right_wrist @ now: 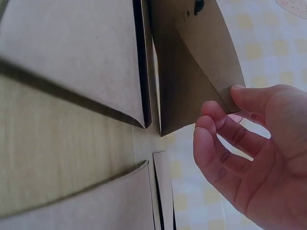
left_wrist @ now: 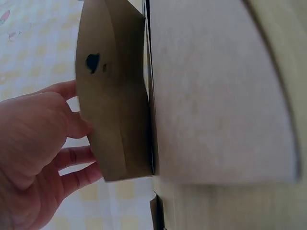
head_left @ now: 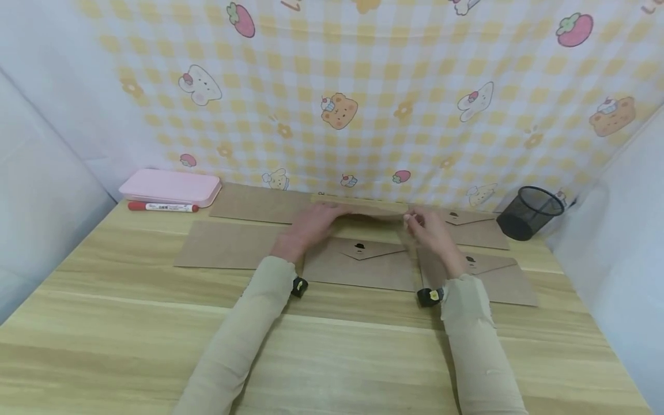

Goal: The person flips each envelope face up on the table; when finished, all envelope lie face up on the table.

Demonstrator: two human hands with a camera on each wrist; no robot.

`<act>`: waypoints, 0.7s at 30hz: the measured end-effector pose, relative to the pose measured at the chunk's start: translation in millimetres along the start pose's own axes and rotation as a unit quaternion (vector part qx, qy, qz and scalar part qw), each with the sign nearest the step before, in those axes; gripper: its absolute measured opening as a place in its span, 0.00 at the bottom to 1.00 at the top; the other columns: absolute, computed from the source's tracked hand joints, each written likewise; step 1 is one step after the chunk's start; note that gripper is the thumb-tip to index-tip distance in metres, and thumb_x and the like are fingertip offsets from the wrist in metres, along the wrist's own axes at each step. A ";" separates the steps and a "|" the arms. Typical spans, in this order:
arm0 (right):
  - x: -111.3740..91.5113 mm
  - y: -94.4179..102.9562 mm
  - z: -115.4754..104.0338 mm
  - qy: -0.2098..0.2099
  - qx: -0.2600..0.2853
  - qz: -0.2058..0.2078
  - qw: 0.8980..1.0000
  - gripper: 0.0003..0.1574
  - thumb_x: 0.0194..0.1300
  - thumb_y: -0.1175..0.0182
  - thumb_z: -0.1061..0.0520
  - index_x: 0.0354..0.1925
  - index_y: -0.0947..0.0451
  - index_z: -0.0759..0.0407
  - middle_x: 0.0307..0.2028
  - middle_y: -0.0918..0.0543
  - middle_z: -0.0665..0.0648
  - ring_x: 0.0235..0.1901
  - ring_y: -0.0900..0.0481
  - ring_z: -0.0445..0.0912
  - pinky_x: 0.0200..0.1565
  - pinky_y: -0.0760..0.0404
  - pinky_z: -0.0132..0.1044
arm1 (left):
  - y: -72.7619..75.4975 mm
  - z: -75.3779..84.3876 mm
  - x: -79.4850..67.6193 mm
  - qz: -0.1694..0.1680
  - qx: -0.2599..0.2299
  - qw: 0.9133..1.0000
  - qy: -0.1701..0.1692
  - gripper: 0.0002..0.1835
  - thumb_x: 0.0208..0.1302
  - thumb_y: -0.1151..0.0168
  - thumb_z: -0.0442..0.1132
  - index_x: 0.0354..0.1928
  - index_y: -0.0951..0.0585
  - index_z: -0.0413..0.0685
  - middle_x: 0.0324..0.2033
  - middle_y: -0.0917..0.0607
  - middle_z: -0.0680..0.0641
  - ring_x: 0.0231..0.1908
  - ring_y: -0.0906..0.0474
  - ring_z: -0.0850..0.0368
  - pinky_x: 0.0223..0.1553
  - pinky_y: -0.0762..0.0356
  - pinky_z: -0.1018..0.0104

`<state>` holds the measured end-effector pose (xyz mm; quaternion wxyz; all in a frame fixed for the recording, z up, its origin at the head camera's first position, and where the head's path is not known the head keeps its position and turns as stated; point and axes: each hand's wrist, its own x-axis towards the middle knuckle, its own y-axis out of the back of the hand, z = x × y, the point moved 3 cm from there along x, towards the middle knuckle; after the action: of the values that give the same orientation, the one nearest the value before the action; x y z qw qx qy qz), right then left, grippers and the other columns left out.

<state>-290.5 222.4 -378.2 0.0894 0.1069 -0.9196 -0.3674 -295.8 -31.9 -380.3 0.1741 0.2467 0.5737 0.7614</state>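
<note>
Both hands hold a brown paper envelope (head_left: 376, 210) at the middle of the back row, its far edge tilted up off the wooden table. My left hand (head_left: 310, 227) pinches its edge, thumb on the printed face and fingers behind, near the small black hat print in the left wrist view. At the other end, the right hand (right_wrist: 259, 139) grips a corner of the envelope between thumb and fingers. Directly in front lies another envelope (head_left: 358, 272), flap side up with a hat print. The right forearm passes over a front-right envelope (head_left: 500, 285).
Plain-faced envelopes lie at the back left (head_left: 259, 203) and front left (head_left: 223, 245). A printed envelope (head_left: 474, 230) lies back right beside a black mesh pen cup (head_left: 524, 216). A pink case (head_left: 168, 185) and red marker (head_left: 163, 207) sit far left. A checked cloth (head_left: 363, 69) hangs behind.
</note>
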 end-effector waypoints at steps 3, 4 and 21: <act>-0.6 0.0 -0.1 0.000 -0.001 -0.003 1.000 0.18 0.72 0.54 0.54 0.43 0.27 0.69 0.30 0.23 0.67 0.30 0.23 0.58 0.29 0.19 0.46 | -0.1 0.5 -0.7 -0.008 0.024 1.000 -0.001 0.26 0.60 0.43 0.26 0.60 0.26 0.53 0.56 0.24 0.49 0.55 0.29 0.50 0.60 0.38 0.58; -0.6 0.1 -0.2 0.001 -0.003 -0.003 1.000 0.18 0.72 0.54 0.54 0.43 0.27 0.69 0.30 0.23 0.67 0.30 0.23 0.58 0.29 0.19 0.46 | -0.4 0.3 -0.9 -0.010 0.031 0.999 0.000 0.26 0.60 0.43 0.26 0.59 0.26 0.54 0.56 0.24 0.49 0.55 0.29 0.51 0.60 0.37 0.58; -1.4 5.9 -0.8 -0.010 0.032 0.037 0.999 0.23 0.72 0.54 0.51 0.48 0.27 0.70 0.48 0.27 0.71 0.44 0.25 0.62 0.41 0.23 0.52 | 1.4 -11.9 1.9 0.057 -0.129 0.985 0.101 0.06 0.69 0.53 0.34 0.45 0.30 0.43 0.35 0.23 0.45 0.37 0.27 0.52 0.40 0.26 0.63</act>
<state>-289.7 226.5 -373.7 0.0905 0.0723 -0.9348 -0.3357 -304.2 -40.6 -381.2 0.1019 0.1758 0.4703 0.8588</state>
